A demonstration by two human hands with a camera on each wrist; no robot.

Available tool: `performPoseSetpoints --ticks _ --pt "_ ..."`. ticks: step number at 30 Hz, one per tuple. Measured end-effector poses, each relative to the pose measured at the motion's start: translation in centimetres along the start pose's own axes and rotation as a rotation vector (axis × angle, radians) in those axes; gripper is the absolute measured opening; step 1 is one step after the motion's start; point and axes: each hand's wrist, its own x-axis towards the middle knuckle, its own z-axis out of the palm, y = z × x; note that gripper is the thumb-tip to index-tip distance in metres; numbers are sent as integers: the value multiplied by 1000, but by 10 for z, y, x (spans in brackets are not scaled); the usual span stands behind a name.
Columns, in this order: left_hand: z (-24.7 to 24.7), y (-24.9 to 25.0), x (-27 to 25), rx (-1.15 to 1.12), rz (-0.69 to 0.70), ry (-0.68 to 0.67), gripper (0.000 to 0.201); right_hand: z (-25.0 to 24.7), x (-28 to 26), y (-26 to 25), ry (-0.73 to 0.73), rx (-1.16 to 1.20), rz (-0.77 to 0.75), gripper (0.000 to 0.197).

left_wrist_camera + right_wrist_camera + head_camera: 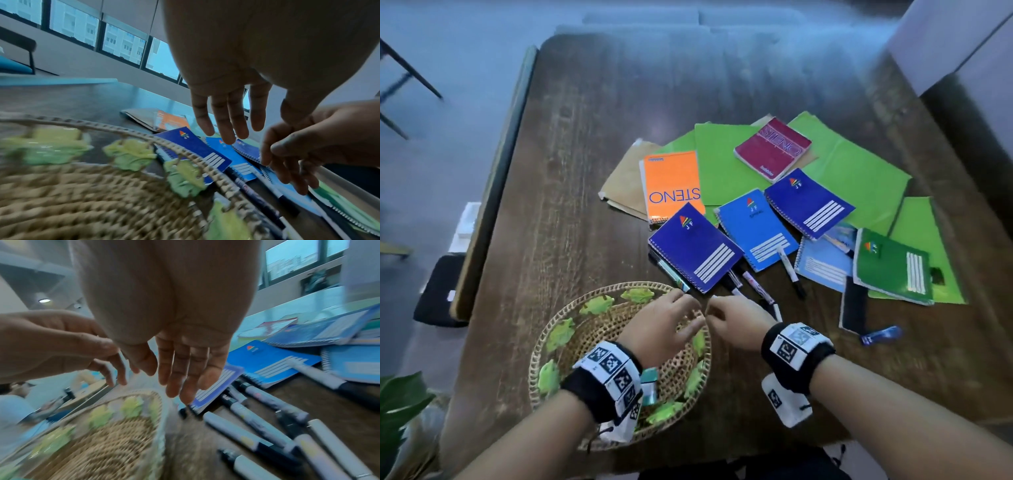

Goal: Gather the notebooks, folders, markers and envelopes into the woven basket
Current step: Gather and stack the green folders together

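The round woven basket [541, 339] with green leaf trim sits at the table's near left. My left hand [688, 315] hovers over its far right rim, fingers straight and holding nothing. Just to its right, my right hand [714, 308] hangs relaxed and holds nothing, above the near ends of several markers [760, 291]. A dark blue spiral notebook [695, 246] lies right beyond both hands. Further notebooks, an orange steno pad [673, 185], green folders [722, 164] and brown envelopes [623, 181] spread behind it. The left wrist view shows the left fingers [228, 126] straight; the right wrist view shows the right fingers [176, 378] straight too.
A maroon steno pad [774, 149] and a green notebook [893, 265] lie at the right of the pile. A black strip-shaped object [854, 305] and a small blue object [883, 334] lie near the right. A white box [945, 41] stands at the far right corner. The dark wooden table [568, 171] is bare on its left half.
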Motion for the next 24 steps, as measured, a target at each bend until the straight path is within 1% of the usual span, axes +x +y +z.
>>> performPoseSetpoints --ticks 4,8,11,14,18,21,24 --pt "9 37 76 -37 22 -49 22 -49 -1 63 144 95 132 15" --pt "29 82 166 2 61 -117 17 -101 5 138 257 79 227 15" --pt "43 115 233 40 84 -138 20 -138 11 192 274 40 292 16" --pt "56 143 292 107 70 -154 22 -175 21 237 301 25 371 18" --pt "72 180 373 211 60 -160 29 -222 40 306 263 16 457 18" --pt "78 194 423 257 53 -158 34 -247 57 348 283 24 499 24" --pt "86 204 474 300 22 -164 37 -272 76 386 306 -4 573 27"
